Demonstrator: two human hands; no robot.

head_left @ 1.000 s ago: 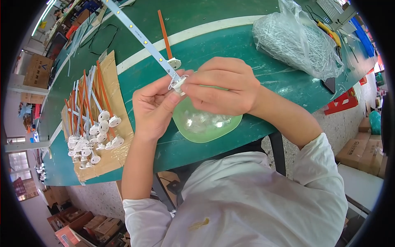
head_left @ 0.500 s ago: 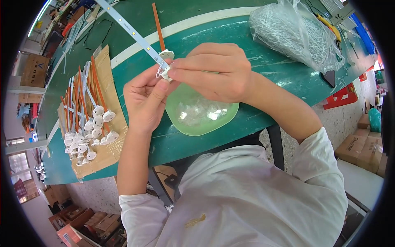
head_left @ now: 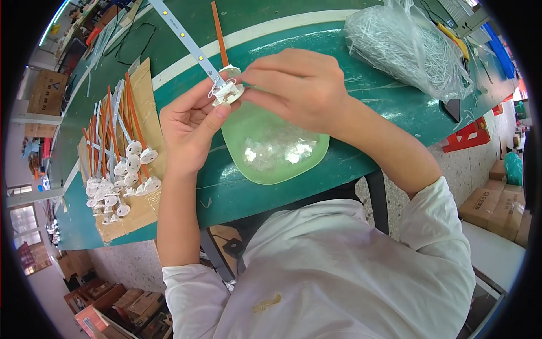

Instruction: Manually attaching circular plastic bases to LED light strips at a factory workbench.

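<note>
My left hand [head_left: 189, 127] grips a white round plastic end cap [head_left: 228, 95] between thumb and fingers. From that cap a narrow LED strip [head_left: 189, 45] with small yellow chips slants up and left. A thin white wire [head_left: 213, 89] loops at their joint. My right hand [head_left: 305, 93] is closed, its fingertips pinching at the right edge of the cap; the exact contact is partly hidden. Just behind, an orange strip [head_left: 219, 34] rises from a second white cap [head_left: 232, 71]. Below the hands sits a green bowl [head_left: 271, 176] holding small clear pieces [head_left: 276, 151].
Several capped strips [head_left: 110, 186] lie on a cardboard sheet [head_left: 148, 113] at left. A clear bag of thin translucent sticks [head_left: 403, 53] rests at the back right, near yellow-handled pliers [head_left: 451, 38]. A red crate [head_left: 468, 135] and cartons [head_left: 497, 206] stand beyond the green table [head_left: 372, 121].
The held cap has tilted so that more of its round base shows. My right fingers have shifted from the strip's end to the cap's right edge. My left hand has moved slightly left.
</note>
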